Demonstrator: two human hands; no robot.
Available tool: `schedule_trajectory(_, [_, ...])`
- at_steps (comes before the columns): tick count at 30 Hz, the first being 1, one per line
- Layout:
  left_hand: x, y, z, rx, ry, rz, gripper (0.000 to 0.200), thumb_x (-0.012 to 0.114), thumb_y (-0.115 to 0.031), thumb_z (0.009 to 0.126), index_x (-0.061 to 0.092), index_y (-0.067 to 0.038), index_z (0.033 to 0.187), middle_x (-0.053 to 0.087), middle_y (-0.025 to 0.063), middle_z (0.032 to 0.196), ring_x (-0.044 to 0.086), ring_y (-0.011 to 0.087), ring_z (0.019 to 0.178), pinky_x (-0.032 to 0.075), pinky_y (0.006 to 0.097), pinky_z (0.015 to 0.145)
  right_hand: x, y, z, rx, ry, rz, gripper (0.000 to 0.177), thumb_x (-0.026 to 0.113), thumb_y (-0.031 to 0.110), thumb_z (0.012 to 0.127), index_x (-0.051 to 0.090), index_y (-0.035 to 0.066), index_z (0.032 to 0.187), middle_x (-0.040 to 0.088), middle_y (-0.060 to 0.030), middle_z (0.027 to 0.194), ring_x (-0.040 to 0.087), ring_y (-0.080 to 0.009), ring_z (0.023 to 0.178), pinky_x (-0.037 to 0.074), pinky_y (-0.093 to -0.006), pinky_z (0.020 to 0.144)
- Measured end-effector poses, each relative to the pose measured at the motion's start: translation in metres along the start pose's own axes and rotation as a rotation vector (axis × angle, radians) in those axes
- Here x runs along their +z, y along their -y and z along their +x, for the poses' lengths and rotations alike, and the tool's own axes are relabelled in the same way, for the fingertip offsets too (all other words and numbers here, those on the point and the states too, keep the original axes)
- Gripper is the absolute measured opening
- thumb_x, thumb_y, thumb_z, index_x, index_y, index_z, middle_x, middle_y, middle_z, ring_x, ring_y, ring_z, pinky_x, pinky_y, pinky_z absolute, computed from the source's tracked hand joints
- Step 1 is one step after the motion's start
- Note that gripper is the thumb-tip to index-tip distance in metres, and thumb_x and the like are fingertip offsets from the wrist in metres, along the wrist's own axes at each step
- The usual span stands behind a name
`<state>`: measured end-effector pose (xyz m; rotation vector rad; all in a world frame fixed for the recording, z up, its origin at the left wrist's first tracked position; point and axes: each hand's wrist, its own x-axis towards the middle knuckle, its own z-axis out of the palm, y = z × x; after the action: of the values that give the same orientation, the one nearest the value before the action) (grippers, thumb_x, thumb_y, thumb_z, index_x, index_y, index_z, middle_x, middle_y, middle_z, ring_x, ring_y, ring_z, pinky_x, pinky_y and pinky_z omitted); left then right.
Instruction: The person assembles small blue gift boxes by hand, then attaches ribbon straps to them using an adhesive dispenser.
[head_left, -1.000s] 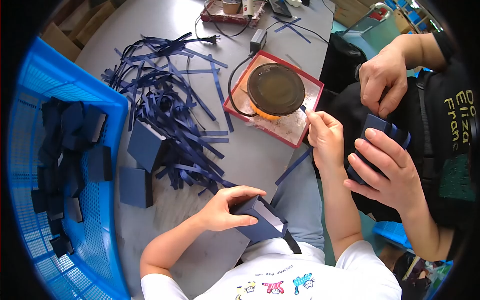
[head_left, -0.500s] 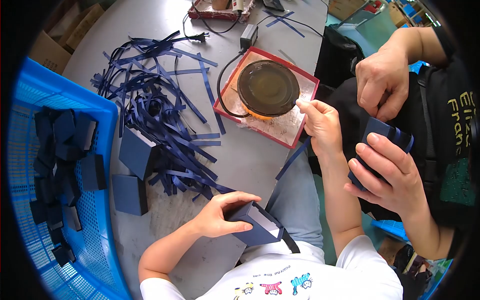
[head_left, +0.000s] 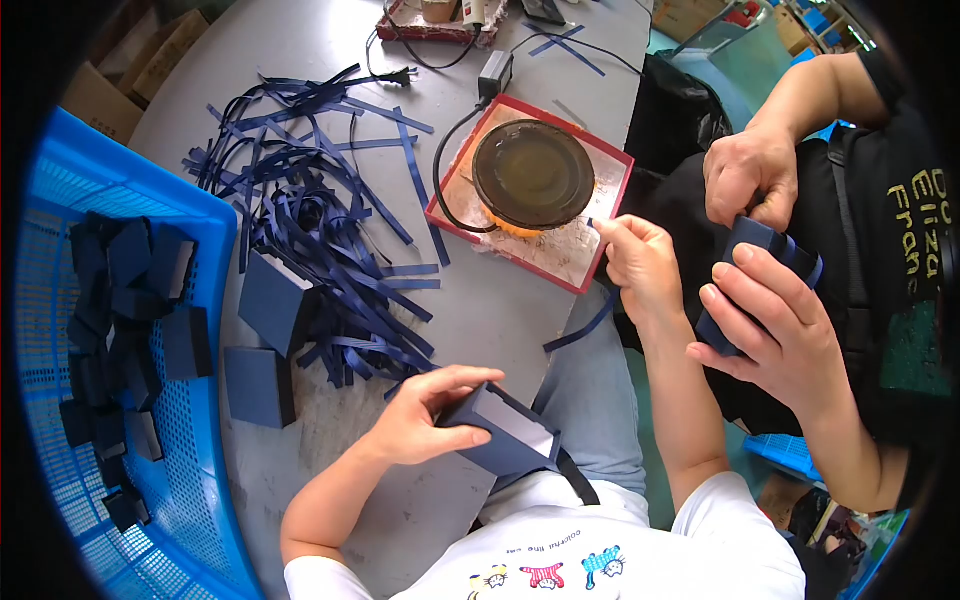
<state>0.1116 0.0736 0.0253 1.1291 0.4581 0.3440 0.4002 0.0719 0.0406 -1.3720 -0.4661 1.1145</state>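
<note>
My left hand [head_left: 425,418] grips a dark blue box [head_left: 505,432] by its far side, with the thumb along its near face. The box tilts above my lap, and its white inside shows. Beside the round dark pan [head_left: 534,175], my right hand [head_left: 640,258] pinches a dark blue ribbon [head_left: 585,325] between thumb and fingertips. One short end pokes out toward the pan, and the longer tail hangs below the hand. The pan holds a murky, brownish liquid or paste and rests in a shallow red-rimmed tray [head_left: 612,215].
On the table lies a heap of blue ribbons [head_left: 320,250], beside two blue boxes [head_left: 258,388]. A blue plastic basket [head_left: 215,215] at the left holds several more. At the right, a co-worker's hands [head_left: 775,310] hold a ribboned blue box. A power cord [head_left: 440,160] runs to the pan.
My right hand has drawn slightly down and away from the pan's rim, and the ribbon's short end now shows. My left hand and its box have shifted a little up and left.
</note>
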Motion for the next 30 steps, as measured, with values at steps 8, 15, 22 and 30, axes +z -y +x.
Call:
schedule_trajectory(8, [-0.016,-0.023,-0.013,0.108,-0.208,-0.015,0.056,0.074,-0.013,0.071,0.05,0.001,0.12,0.06,0.0059,0.098,0.056,0.0086,0.087,0.044,0.0212,0.08,0.019,0.004,-0.059,0.191,0.435,0.15,0.018,0.062,0.011,0.082,0.055,0.006,0.066,0.041,0.007,0.053,0.029,-0.0008,0.044,0.02,-0.0189,0.041])
schedule_trajectory(15, [-0.007,-0.045,-0.031,0.156,-0.186,0.065,0.054,0.075,-0.009,0.068,0.054,0.002,0.116,0.061,0.0094,0.099,0.059,0.0122,0.09,0.046,0.0232,0.083,0.045,0.036,-0.102,0.141,0.751,-0.419,0.015,0.068,0.009,0.076,0.06,0.0,0.067,0.055,0.003,0.059,0.042,-0.0006,0.052,0.031,-0.0182,0.046])
schedule_trajectory(22, [-0.002,-0.054,-0.039,0.205,-0.162,0.128,0.055,0.077,-0.01,0.066,0.055,0.004,0.114,0.061,0.0111,0.099,0.06,0.0138,0.091,0.046,0.0238,0.083,0.057,0.041,-0.117,-0.061,0.889,-0.687,0.018,0.065,0.014,0.074,0.06,-0.001,0.066,0.057,-0.0044,0.056,0.049,-0.0073,0.048,0.037,-0.0211,0.045])
schedule_trajectory(30, [0.001,-0.059,-0.041,0.208,-0.136,0.15,0.055,0.076,-0.008,0.065,0.055,0.004,0.114,0.061,0.011,0.098,0.06,0.0138,0.09,0.047,0.0243,0.082,0.062,0.033,-0.119,-0.193,0.921,-0.745,0.017,0.066,0.012,0.072,0.059,0.0,0.063,0.056,-0.0059,0.054,0.048,-0.0128,0.044,0.033,-0.0237,0.043])
